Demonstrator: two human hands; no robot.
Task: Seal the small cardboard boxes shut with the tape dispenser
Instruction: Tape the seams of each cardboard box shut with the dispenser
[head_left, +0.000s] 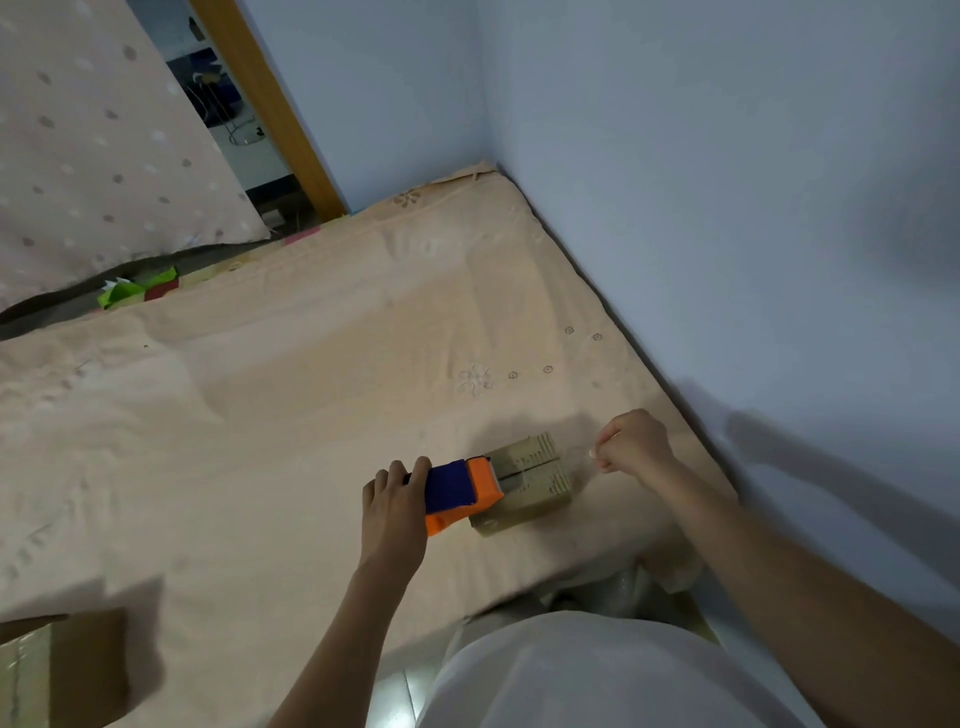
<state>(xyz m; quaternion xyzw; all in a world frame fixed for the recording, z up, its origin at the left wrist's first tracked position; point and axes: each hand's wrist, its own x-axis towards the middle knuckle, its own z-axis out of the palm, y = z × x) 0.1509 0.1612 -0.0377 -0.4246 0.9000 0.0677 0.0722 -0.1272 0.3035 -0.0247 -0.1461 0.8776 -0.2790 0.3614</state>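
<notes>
A small cardboard box (530, 480) is sitting on a bed (311, 389) covered with a peach sheet, close to the bed's near edge and toward the side that is running along the pale blue wall (701, 182). Its top flaps are lying closed, with a dark seam showing between them. The left hand (393, 506) is gripping the orange and blue tape dispenser (460, 493), its fingers curling over the blue rear part, and is holding the orange front end against the box's near top edge, so that the dispenser is overlapping that end of the box. The right hand (631, 441) is hovering just past the far end of the box, apart from it, with its fingers drawn together in a pinch; a thin pale strip, probably the end of the tape, is seeming to show at the fingertips, but it is too small and blurred to be sure what they are holding. A larger cardboard box (62, 670) is resting at the bed's near left corner, partly cut off by the frame. A green and red object (137, 291) is lying beyond the bed's far left edge, beneath a spotted cloth (104, 130) hanging there.
</notes>
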